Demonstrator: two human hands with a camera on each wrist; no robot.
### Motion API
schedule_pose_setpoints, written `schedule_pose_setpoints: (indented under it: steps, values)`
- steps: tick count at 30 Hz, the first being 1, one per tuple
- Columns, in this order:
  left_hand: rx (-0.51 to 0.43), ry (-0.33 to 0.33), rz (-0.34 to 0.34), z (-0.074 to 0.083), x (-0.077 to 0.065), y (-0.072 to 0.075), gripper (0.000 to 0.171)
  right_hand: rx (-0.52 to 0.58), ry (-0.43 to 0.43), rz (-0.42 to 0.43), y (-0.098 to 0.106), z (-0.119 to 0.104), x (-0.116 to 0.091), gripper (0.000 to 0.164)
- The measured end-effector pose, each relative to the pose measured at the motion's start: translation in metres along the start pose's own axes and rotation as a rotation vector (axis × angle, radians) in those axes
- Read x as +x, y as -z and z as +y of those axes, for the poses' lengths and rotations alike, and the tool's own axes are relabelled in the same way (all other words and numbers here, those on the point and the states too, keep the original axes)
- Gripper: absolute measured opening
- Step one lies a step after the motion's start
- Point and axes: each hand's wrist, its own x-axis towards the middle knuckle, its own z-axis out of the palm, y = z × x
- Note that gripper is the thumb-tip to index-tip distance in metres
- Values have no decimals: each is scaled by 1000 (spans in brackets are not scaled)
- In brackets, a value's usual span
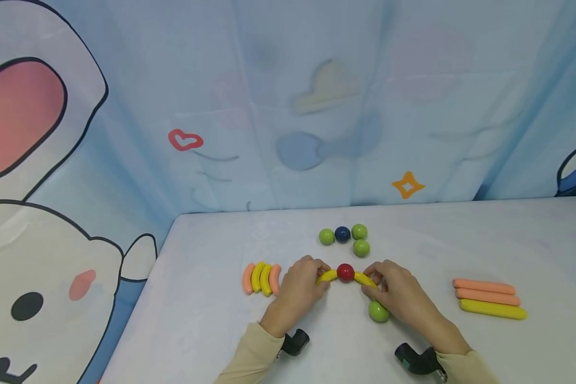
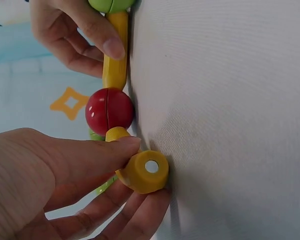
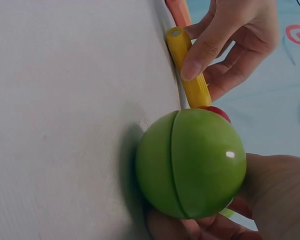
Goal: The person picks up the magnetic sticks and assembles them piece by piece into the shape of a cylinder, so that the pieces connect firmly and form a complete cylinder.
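Note:
A red ball (image 1: 345, 272) lies on the white table between two curved yellow rods. My left hand (image 1: 295, 288) pinches the left yellow rod (image 2: 142, 172) between thumb and fingers, and a pale round spot shows on that rod's free end in the left wrist view. The right yellow rod (image 1: 366, 280) is gripped by my right hand (image 1: 405, 296). Its inner end meets the red ball, and its outer end meets a green ball (image 3: 190, 165). In the head view the right fingers hide part of this rod.
At the back sit a dark blue ball (image 1: 343, 234) and several green balls (image 1: 326, 236). Curved orange and yellow pieces (image 1: 258, 277) lie side by side to the left. Two straight orange rods (image 1: 487, 296) and a yellow one (image 1: 493, 309) lie at the right. A printed curtain (image 1: 269, 106) hangs behind.

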Motion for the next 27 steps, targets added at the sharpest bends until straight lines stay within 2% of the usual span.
schedule_pose_setpoints:
  steps: [7,12,17,22,27]
  values:
    - [50,15,-3,3,1,1,24,9,-9,-2,-1,-1,0,31]
    - [64,4,-3,3,0,2,23,29,-33,-2,-1,-4,-2,30]
    - [74,-12,4,1,0,3,22,56,-48,-38,2,-13,-3,32]
    - [69,-26,6,0,1,2,21,32,-38,-50,3,-18,0,33]
    - [62,-17,-4,-1,1,3,22,-24,19,-27,-1,-22,4,40]
